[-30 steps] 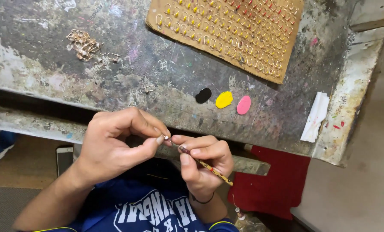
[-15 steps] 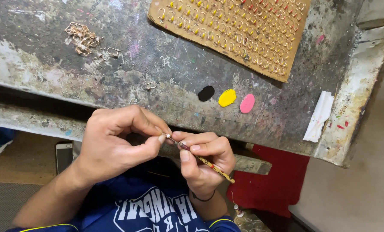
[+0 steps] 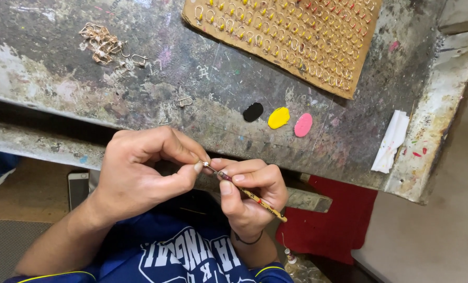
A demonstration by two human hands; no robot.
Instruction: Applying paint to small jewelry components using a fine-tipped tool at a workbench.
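Left hand (image 3: 139, 175) pinched shut, thumb and forefinger together on a tiny metal piece (image 3: 206, 164) too small to make out; right hand (image 3: 252, 196) just beside it, clamped on a thin brown-and-yellow paintbrush (image 3: 255, 198) with its tip touching that piece. Both held close to the body, over the near edge of a scuffed, paint-stained grey worktop (image 3: 61, 84). Beyond the right hand, three paint blobs in a row, black (image 3: 252, 111), yellow (image 3: 278, 118), pink (image 3: 303, 124); further out, a brown cardboard sheet studded with rows of small metal hooks (image 3: 291, 36); beyond the left hand, a heap of loose bare metal hooks (image 3: 104, 44).
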